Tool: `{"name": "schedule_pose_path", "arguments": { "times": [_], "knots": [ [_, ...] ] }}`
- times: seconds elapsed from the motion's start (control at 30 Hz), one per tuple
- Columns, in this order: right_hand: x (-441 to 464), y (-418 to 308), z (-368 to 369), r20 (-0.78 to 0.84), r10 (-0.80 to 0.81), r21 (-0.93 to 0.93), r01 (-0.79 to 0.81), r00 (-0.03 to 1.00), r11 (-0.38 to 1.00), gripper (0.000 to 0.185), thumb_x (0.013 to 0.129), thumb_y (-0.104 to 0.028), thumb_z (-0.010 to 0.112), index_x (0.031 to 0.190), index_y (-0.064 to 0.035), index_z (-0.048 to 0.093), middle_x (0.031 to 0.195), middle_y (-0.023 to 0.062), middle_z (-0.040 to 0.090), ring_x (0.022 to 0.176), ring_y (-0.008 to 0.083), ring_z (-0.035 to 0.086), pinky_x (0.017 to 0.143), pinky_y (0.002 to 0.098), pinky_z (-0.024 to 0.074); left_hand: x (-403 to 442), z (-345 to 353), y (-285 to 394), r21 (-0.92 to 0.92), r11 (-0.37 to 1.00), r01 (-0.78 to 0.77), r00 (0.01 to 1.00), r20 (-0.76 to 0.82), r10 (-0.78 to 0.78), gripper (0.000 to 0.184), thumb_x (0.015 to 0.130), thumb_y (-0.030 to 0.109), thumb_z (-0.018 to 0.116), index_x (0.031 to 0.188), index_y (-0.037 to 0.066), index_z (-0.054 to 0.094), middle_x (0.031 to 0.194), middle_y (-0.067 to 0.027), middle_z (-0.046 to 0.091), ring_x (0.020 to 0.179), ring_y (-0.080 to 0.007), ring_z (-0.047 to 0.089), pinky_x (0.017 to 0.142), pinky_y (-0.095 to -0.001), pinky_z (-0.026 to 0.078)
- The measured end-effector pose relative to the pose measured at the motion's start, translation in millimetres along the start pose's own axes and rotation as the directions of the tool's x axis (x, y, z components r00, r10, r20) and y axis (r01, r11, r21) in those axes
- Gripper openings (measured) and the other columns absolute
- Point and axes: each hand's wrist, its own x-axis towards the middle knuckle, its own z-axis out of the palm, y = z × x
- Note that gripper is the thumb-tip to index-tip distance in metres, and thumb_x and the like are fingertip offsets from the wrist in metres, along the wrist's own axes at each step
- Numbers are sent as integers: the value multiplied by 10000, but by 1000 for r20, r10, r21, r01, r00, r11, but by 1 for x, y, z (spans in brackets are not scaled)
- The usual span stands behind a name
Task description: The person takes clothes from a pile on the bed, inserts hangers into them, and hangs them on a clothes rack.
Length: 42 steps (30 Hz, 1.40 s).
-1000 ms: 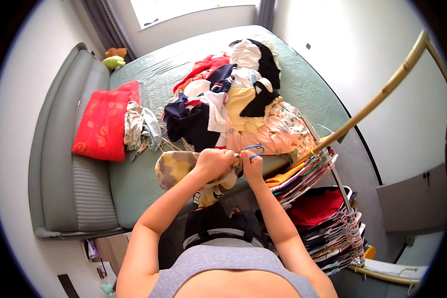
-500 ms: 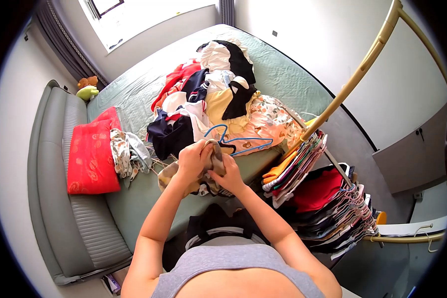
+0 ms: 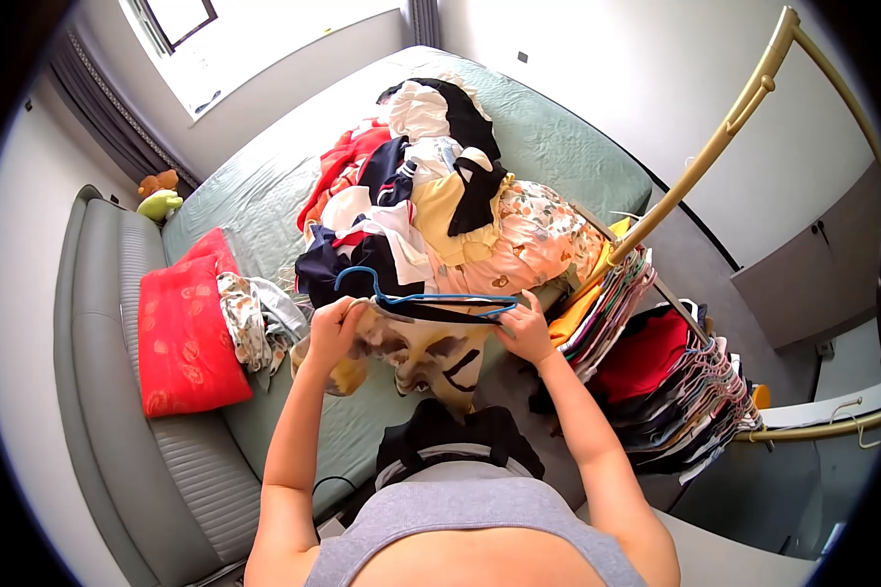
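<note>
A beige-and-brown patterned garment (image 3: 426, 349) hangs spread between my hands at the bed's near edge. Along its top edge runs a blue clothes hanger (image 3: 440, 298), its hook pointing up at the left; a black band of cloth lies just under it. My left hand (image 3: 333, 330) is closed on the garment's upper left edge, just below the hook. At the right end of the hanger, my right hand (image 3: 526, 330) pinches the garment's other top corner. Whether its fingers also grip the hanger itself is hard to see.
A heap of clothes (image 3: 401, 191) covers the middle of the bed (image 3: 578, 142). Red pillows (image 3: 191, 333) with a patterned cloth (image 3: 247, 313) rest by the headboard. On the right stands a gold rack (image 3: 700, 157), with many hung clothes (image 3: 671, 391) beneath it.
My hands have moved apart, the left one leftward and the right one rightward. The bunched garment is now stretched out, with the blue hanger along its top edge.
</note>
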Motion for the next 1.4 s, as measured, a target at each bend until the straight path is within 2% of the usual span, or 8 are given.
{"name": "schedule_pose_path", "arguments": {
  "times": [0.27,0.4,0.53,0.6,0.77,1.0,1.13,1.4],
  "knots": [
    [16,-50,-30,-10,4,144,-2,1000,990,172,594,-107,673,755,-145,624,817,-23,599,845,183,569,891,403,366,2,12,-23,268,931,-247,969,87,232,184,809,240,626,715,92,569,618,-92,554,521,-279,547,460,-356,413],
    [51,-127,-23,-78,-76,192,90,994,977,212,530,-126,676,728,-191,637,1114,13,567,1115,251,475,943,429,347,7,34,-13,260,933,-250,968,84,236,210,822,225,603,690,75,540,613,-101,549,533,-293,553,469,-370,416],
    [53,-135,-12,64,175,320,-187,982,929,724,593,-208,711,1261,-138,440,1321,105,418,1183,306,424,998,445,291,9,51,-18,126,967,-222,970,126,207,205,842,182,562,693,45,526,618,-146,540,563,-330,553,488,-387,409],
    [54,-134,-17,69,307,384,-309,949,870,774,634,-282,719,1293,-71,375,1327,126,404,1177,306,425,992,427,295,3,58,-24,83,971,-223,966,152,209,228,846,191,559,683,41,510,602,-151,526,554,-331,546,487,-392,405],
    [40,-122,2,31,501,188,-497,865,847,157,742,-228,679,766,-81,632,692,40,593,666,236,572,710,361,407,-6,63,-24,-20,960,-281,932,234,278,250,843,221,572,668,51,516,595,-126,514,574,-320,542,498,-404,402],
    [11,-119,-31,-56,675,455,-583,736,673,118,741,-139,720,764,-35,667,626,35,581,560,113,523,529,245,400,34,35,-75,17,949,-314,916,269,298,173,826,243,584,853,77,625,786,-68,605,810,-271,563,739,-360,425],
    [-1,-122,-49,-122,731,461,-614,672,641,165,751,-157,729,761,-7,662,624,8,592,561,66,504,528,214,389,28,41,-76,-78,949,-304,831,466,304,495,717,213,688,1143,58,490,1046,-123,546,914,-305,545,778,-399,427],
    [-67,-125,-86,-12,855,549,-711,519,439,176,815,-141,668,790,33,670,701,8,646,669,47,551,618,207,434,64,87,-111,57,959,-277,937,239,256,119,688,103,538,766,59,616,631,-158,578,611,-341,575,597,-420,449]
  ]
}}
